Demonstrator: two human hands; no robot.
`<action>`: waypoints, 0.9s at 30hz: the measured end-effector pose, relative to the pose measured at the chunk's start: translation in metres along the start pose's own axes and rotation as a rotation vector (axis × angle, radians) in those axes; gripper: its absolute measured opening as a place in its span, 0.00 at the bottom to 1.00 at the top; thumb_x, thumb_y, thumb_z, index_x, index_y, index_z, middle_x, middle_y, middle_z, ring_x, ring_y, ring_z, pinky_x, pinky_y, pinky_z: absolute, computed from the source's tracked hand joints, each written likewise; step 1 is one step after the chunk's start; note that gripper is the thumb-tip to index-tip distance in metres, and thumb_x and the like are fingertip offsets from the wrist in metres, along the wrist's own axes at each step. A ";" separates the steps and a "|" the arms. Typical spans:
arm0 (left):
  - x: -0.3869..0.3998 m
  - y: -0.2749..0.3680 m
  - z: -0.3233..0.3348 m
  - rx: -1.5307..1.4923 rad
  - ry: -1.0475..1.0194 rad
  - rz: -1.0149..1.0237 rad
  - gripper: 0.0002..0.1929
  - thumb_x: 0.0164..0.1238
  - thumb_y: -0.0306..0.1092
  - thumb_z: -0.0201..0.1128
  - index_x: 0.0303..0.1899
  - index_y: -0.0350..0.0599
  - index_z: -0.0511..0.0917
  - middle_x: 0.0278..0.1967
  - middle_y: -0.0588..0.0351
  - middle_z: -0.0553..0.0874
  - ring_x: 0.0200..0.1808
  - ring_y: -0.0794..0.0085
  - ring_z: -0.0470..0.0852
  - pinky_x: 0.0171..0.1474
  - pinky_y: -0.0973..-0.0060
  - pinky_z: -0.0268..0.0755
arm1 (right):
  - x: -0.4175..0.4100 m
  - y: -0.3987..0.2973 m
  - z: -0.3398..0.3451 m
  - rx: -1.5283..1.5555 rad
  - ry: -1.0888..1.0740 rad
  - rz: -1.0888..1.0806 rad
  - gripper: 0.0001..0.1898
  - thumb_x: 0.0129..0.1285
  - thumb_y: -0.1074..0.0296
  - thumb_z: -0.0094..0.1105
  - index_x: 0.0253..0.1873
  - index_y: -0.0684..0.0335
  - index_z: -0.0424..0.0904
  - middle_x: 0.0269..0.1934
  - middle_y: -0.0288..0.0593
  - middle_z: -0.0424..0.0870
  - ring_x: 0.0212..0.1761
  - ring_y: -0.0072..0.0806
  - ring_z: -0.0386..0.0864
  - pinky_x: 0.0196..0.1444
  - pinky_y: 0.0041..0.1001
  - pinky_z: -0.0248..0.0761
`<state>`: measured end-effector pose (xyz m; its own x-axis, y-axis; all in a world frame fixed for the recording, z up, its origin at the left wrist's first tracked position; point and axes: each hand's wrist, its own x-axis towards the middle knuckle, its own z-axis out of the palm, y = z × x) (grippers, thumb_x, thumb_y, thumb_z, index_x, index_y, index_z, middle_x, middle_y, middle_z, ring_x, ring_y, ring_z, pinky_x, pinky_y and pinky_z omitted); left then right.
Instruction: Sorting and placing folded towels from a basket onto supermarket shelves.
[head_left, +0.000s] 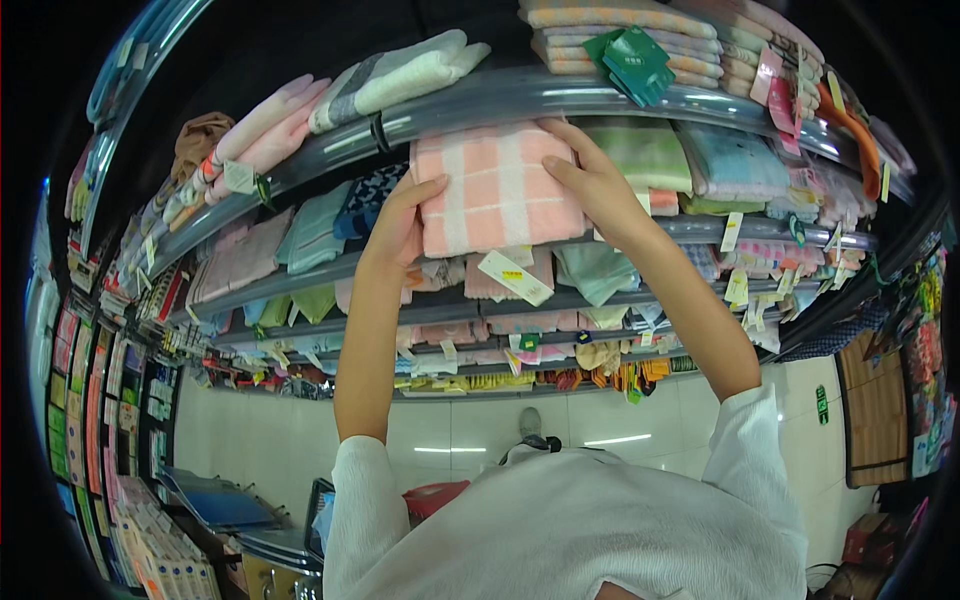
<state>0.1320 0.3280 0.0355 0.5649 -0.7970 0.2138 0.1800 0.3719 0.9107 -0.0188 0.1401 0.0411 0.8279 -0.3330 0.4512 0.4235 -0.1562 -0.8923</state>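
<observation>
A folded pink-and-white checked towel is held between both hands at the front of a shelf. My left hand grips its left side, thumb on the front face. My right hand holds the upper right corner, the thumb on the face and fingers over the top edge. A white paper tag hangs just below the towel. Beside my right hand lies a green striped towel; a dark blue patterned towel lies left of my left hand.
A curved clear shelf edge runs above the hands, with stacked striped towels on it. More shelves of towels lie below. Wooden boards stand at the right, and a red object is on the tiled floor near the body.
</observation>
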 end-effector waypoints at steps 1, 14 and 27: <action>0.011 0.001 -0.006 0.020 -0.019 -0.004 0.23 0.63 0.30 0.57 0.58 0.34 0.64 0.53 0.48 0.76 0.51 0.67 0.79 0.54 0.72 0.72 | 0.011 0.004 0.000 -0.008 0.018 0.055 0.23 0.63 0.71 0.51 0.63 0.66 0.63 0.57 0.44 0.70 0.56 0.26 0.68 0.59 0.23 0.61; 0.085 -0.002 -0.070 -0.147 0.080 0.007 0.16 0.62 0.29 0.60 0.51 0.37 0.72 0.49 0.50 0.79 0.51 0.67 0.77 0.55 0.70 0.70 | 0.095 0.036 -0.015 0.000 0.374 0.229 0.14 0.60 0.70 0.55 0.51 0.65 0.72 0.48 0.40 0.75 0.48 0.28 0.72 0.48 0.30 0.70; 0.051 -0.005 -0.037 0.041 0.207 0.292 0.14 0.60 0.20 0.58 0.49 0.31 0.71 0.47 0.50 0.78 0.51 0.66 0.77 0.58 0.68 0.72 | 0.100 0.043 -0.017 -0.093 0.349 0.242 0.14 0.61 0.71 0.55 0.52 0.65 0.72 0.48 0.41 0.76 0.50 0.27 0.71 0.53 0.29 0.65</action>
<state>0.1894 0.3032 0.0292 0.7397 -0.5451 0.3946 -0.0430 0.5469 0.8361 0.0765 0.0845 0.0477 0.7186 -0.6624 0.2119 0.1842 -0.1125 -0.9764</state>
